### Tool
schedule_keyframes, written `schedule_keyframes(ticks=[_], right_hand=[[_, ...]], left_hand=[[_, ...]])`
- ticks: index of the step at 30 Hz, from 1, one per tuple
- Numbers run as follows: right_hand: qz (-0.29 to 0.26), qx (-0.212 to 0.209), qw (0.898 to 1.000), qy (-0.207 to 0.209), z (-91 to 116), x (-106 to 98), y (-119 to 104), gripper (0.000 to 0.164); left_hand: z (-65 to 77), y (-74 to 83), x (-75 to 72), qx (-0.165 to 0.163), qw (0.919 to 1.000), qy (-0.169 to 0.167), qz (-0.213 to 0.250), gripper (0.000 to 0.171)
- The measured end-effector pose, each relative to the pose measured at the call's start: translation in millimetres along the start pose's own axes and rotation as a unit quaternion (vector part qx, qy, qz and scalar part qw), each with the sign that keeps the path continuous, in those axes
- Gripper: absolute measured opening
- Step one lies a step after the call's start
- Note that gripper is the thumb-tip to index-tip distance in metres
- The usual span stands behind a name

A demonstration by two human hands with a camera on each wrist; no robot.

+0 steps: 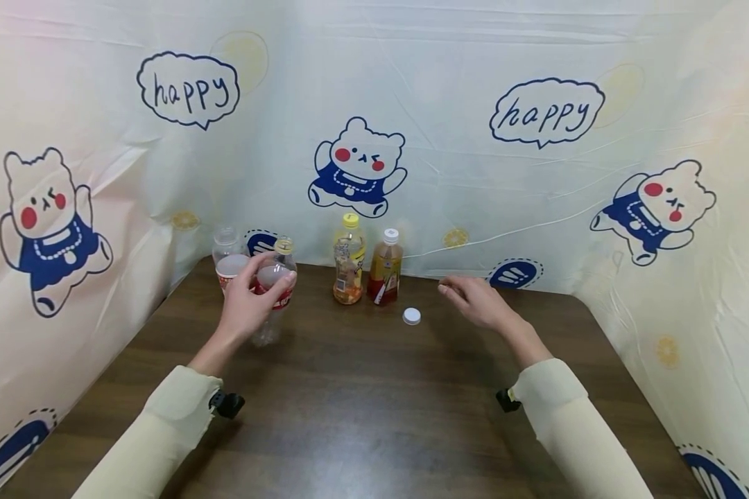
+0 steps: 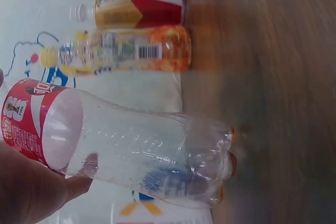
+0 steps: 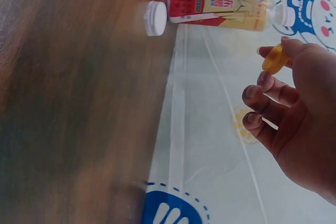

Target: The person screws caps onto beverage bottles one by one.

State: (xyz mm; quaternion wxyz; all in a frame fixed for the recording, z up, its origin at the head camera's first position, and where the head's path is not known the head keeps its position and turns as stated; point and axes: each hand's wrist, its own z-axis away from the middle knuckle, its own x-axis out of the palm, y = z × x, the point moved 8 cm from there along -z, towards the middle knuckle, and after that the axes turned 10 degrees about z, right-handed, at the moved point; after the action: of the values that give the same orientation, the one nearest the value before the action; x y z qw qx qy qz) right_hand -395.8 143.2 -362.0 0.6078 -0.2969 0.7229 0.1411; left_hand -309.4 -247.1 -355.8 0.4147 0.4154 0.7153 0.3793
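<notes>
My left hand (image 1: 245,294) grips a clear, drained plastic drink bottle (image 2: 142,140) around its red label. The bottle stands nearly upright in the head view, its neck uncapped with a yellow ring around it. Between thumb and forefinger, my right hand (image 3: 310,103) pinches a small yellow bottle cap (image 3: 275,59); its other fingers are bent loosely. That hand hovers over the back right of the table, and the cap is hidden in the head view. A white cap (image 1: 412,316) lies on the table to the left of my right hand.
Behind my left hand stands another clear bottle (image 1: 226,242) with a red label. At the table's back edge are a yellow-capped bottle (image 1: 348,267) with orange contents and a white-capped bottle (image 1: 385,270) of reddish-brown drink. A printed curtain (image 1: 449,173) surrounds the brown table (image 1: 374,402).
</notes>
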Motion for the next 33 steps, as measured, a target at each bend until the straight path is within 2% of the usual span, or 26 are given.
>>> schedule_keyframes(ticks=[6, 16, 25, 30, 33], right_hand=[[-0.01, -0.008, 1.0, 0.007, 2, -12, -12, 0.028], [-0.02, -0.039, 0.999, 0.028, 7, -35, -36, 0.028], [-0.105, -0.063, 0.992, 0.029, -2, -59, -59, 0.028], [-0.119, -0.087, 0.988, 0.047, -8, -75, -77, 0.029], [-0.123, -0.099, 0.986, 0.057, -10, -82, -86, 0.03]], left_hand=[[-3.5, 8.9, 30.3, 0.005, 0.9994, -0.027, 0.021, 0.062], [-6.6, 13.4, 75.7, 0.006, 0.9968, -0.069, 0.038, 0.064], [-6.1, 23.9, 112.0, 0.024, 0.9932, -0.106, 0.041, 0.056], [-1.7, 31.6, 132.5, 0.03, 0.9892, -0.132, 0.056, 0.053], [2.6, 38.1, 145.7, 0.046, 0.9851, -0.156, 0.055, 0.055]])
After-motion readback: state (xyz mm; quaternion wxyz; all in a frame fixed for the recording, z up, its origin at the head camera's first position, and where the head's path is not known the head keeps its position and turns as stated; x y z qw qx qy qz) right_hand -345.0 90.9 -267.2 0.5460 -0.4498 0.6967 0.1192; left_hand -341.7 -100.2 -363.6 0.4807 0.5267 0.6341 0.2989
